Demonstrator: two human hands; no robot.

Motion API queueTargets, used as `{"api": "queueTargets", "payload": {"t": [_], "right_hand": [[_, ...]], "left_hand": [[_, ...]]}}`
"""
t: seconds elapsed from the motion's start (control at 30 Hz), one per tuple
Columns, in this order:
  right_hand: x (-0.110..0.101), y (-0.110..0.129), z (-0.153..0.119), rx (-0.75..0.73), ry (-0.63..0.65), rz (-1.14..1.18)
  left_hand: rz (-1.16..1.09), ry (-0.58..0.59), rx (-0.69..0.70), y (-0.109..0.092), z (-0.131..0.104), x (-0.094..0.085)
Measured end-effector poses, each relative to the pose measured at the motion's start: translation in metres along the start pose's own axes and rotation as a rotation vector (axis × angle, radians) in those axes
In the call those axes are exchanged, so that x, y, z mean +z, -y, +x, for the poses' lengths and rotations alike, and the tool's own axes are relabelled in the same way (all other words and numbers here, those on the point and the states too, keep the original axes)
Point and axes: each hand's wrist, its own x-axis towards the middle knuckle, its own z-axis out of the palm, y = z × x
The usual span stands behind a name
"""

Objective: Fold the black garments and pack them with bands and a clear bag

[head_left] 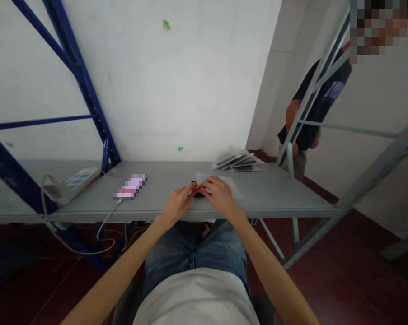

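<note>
My left hand (179, 201) and my right hand (220, 194) meet over the front part of the grey shelf table (163, 180). Fingers of both are closed and drawn together around a small black item (199, 195), mostly hidden beneath them, so its kind does not show. Under and beside my right hand lies a clear, whitish plastic sheet or bag (236, 188). Just behind it, fanned flat packets (239, 160) with clear edges and dark contents rest against the wall.
To the left lies a phone (132, 186) with a white cable (108, 216) hanging over the front edge. A white power strip (78, 183) sits by the blue rack post (88, 90). Grey metal struts (305, 99) frame the right end; another person (312, 108) stands beyond them.
</note>
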Motion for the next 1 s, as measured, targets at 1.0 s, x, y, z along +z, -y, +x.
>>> {"api": "queueTargets", "payload": {"t": [1.0], "right_hand": [[-0.084,-0.136,-0.050,0.516,0.089,-0.220]], "left_hand": [[0.096,0.155,0.101,-0.006,0.000,0.001]]}}
